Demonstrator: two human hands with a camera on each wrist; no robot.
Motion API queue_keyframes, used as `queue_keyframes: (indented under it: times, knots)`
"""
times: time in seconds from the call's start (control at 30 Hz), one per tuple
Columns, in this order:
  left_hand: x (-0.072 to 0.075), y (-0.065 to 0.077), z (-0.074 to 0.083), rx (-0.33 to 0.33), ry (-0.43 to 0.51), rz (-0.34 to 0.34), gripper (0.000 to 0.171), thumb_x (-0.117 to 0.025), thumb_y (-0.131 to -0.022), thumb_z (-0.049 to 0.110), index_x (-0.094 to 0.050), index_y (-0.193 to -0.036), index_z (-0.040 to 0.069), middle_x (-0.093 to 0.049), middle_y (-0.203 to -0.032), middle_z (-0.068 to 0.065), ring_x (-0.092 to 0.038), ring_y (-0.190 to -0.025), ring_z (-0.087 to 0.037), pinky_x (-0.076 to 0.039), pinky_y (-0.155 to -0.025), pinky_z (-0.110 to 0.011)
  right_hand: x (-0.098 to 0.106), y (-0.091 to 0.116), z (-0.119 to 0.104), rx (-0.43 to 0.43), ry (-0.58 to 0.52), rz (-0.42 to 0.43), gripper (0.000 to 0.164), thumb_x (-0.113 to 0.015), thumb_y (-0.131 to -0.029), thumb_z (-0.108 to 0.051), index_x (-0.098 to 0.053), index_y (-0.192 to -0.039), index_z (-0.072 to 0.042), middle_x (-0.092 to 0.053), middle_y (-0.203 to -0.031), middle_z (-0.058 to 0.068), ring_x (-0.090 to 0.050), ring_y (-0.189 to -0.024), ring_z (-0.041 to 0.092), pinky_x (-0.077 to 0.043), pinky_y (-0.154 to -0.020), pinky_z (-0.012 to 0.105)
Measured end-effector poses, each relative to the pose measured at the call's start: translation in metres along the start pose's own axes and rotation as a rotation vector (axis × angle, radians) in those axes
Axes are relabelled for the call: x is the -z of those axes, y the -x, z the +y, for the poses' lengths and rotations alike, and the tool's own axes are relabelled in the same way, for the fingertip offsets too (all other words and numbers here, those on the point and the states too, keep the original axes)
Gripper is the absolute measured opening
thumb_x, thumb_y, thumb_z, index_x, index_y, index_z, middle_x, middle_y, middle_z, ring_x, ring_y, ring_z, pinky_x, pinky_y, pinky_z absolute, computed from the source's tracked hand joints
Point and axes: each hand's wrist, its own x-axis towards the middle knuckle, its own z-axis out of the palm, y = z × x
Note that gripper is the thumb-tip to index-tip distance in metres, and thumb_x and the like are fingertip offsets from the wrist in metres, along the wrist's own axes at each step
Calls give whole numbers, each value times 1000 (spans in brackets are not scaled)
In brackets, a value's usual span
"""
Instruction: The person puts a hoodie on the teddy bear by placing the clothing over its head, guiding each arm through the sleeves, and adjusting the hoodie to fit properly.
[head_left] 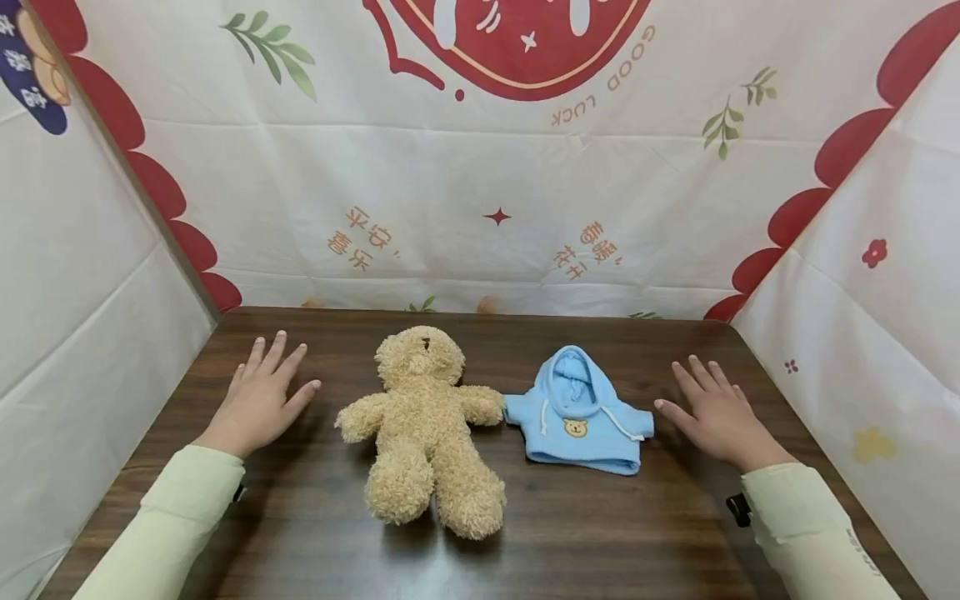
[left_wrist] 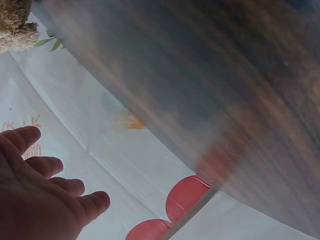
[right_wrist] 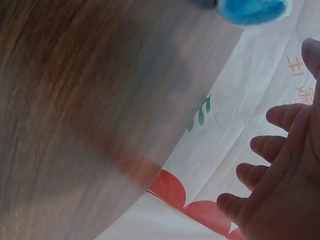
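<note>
Left hand point(head_left: 258, 404) and right hand point(head_left: 720, 417) are held released, fingers spread, near the side edges of the table point(head_left: 600, 533). Room is given between left hand and teddy bear point(head_left: 427, 421), more along the near side; less between right hand and blue hoodie point(head_left: 581, 448). Bear is laid near mid-table, head toward far edge, long axis front to back. Hoodie is laid beside it, hood pointed far, sleeves spread sideways.

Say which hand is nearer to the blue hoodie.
Right. The right hand is close beside the blue hoodie, just off its right-hand sleeve; the left hand is farther left, beyond the teddy bear.
</note>
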Motion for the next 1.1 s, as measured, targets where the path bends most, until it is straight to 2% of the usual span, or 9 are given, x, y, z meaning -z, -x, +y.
queue_keyframes:
  times: [0.2, 0.4, 0.5, 0.7, 0.8, 0.87, 1.0, 1.1]
  knots:
    - [3, 0, 1, -7, 78, -14, 75, -45, -102, 51, -28, -155, 1, -5, -161, -28, 4, -145, -51, -11, -107, -73, 1, 1, 1, 21, 0, 6, 86, -47, -99, -57, -27, -151, 10, -14, -154, 39, -4, -141, 58, -13, -103, 77]
    - [9, -2, 5, -55, 163, 34, 73, -50, -101, 48, -33, -152, -2, -15, -158, -31, -7, -145, -52, -16, -109, -69, 3, 4, -1, 32, -62, 7, 87, -53, -97, -55, -28, -150, 10, -15, -154, 38, -10, -141, 57, -19, -104, 73]
    - [15, -7, 13, -70, 202, 24, 72, -51, -101, 47, -34, -151, -2, -20, -157, -30, -13, -144, -51, -19, -108, -69, 4, 4, -3, 23, -91, -1, 87, -56, -97, -54, -28, -151, 8, -16, -155, 37, -15, -140, 56, -22, -103, 73]
    - [34, -19, 37, -105, 241, -44, 69, -51, -102, 44, -34, -152, 0, -28, -155, -25, -27, -141, -45, -26, -108, -63, 6, -1, -7, 39, -98, 10, 84, -56, -97, -51, -29, -151, 7, -22, -153, 36, -25, -136, 57, -25, -103, 72]
    - [44, -31, 55, -150, 223, -70, 66, -51, -102, 43, -35, -152, 2, -34, -153, -22, -31, -140, -41, -27, -110, -59, 8, -3, -9, 56, -96, 17, 83, -55, -98, -51, -30, -151, 7, -25, -152, 36, -28, -135, 56, -26, -104, 70]
    - [50, -42, 73, -186, 204, -93, 65, -51, -102, 43, -36, -152, 3, -36, -152, -20, -34, -140, -39, -29, -110, -57, 9, -4, -13, 60, -98, 15, 81, -55, -98, -50, -31, -151, 7, -28, -151, 35, -29, -136, 54, -27, -105, 69]
    - [59, -64, 122, -253, 144, -154, 64, -54, -101, 41, -36, -152, 7, -37, -153, -16, -37, -138, -35, -31, -111, -53, 13, -9, -25, 40, -122, -12, 79, -58, -98, -45, -32, -150, 7, -34, -149, 34, -33, -135, 52, -29, -105, 67]
    - [63, -80, 162, -316, 28, -186, 62, -56, -101, 39, -38, -152, 9, -39, -152, -14, -39, -137, -33, -32, -111, -50, 15, -15, -36, 14, -153, -33, 78, -59, -97, -45, -33, -150, 6, -36, -148, 33, -35, -135, 51, -31, -103, 67]
